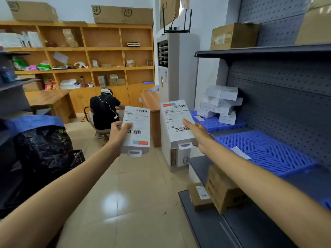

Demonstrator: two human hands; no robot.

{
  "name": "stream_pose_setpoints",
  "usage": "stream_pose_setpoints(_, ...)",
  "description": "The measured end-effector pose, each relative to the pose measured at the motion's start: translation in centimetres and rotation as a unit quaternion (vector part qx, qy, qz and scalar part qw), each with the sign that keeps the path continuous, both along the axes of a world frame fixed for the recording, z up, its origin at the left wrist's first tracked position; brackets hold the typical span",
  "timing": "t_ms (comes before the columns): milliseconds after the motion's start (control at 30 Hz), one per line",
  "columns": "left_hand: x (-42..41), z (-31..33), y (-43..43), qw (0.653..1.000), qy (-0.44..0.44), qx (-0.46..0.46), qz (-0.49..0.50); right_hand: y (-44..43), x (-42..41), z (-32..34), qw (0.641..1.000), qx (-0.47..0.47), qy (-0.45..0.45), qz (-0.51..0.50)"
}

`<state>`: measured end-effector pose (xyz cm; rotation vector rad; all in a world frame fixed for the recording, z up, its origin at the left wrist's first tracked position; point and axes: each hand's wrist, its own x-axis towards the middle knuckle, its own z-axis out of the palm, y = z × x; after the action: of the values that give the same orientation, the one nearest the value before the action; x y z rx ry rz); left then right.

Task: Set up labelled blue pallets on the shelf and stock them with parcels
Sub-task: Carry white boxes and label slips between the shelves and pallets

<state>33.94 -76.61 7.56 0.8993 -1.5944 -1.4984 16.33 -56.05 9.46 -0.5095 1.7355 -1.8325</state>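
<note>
Two white parcels are held out in front of the person, one in each hand. The left parcel (137, 129) is gripped by the left hand (119, 133) at its left edge, thumb pressed on the label face. The right parcel (176, 122) is held by the right hand (196, 133), thumb laid on top; the fingers beneath are hidden.

Both parcels are held with the long axis running away from the body and the hang tab toward the person.

The near blue pallet (265, 151), which carries only a white label strip (240, 153), lies to the right of and slightly below the right parcel, on the dark shelf (304, 185). The right hand is judged the nearer. The far blue pallet (220, 124) is already stocked with stacked white parcels (222, 102).

Barcodes and a red-and-blue block are visible on both shipping labels, but the print is too small to be read. The writing on the pallet strip cannot be made out. "SF" is legible on the cartons (123, 14) above the wooden cabinet.
</note>
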Motion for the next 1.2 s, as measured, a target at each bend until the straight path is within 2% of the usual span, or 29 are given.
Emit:
stream_pose_setpoints(200, -11.3, 2.2, -10.9, 0.994, 0.006, -0.027, -0.108, -8.5, -8.9, 0.8, 0.997, -0.003, -0.001, -0.076)
stream_pose_setpoints(400, -23.9, 5.0, -18.1, 0.977, 0.003, 0.046, -0.21, -13.2, -18.4, 2.1, 0.982, -0.004, 0.008, -0.187)
stream_pose_setpoints(567, -35.0, 6.2, -18.1, 0.951, 0.006, 0.045, -0.305, -13.3, -25.4, 4.7, 0.958, 0.005, 0.023, -0.286)
stream_pose_setpoints(800, -49.1, 9.3, -16.4, 0.907, 0.028, 0.091, -0.411, -13.1, -37.6, 7.3, 0.932, 0.009, 0.052, -0.358)
stream_pose_setpoints(967, -58.1, 11.1, -16.1, 0.9, 0.028, 0.052, -0.433, -13.8, -44.0, 8.1, 0.915, -0.01, 0.065, -0.397)
stream_pose_setpoints(1200, -67.1, 10.7, -16.3, 0.866, 0.0, -0.01, -0.499, -14.6, -48.6, 6.2, 0.872, 0.04, 0.046, -0.485)
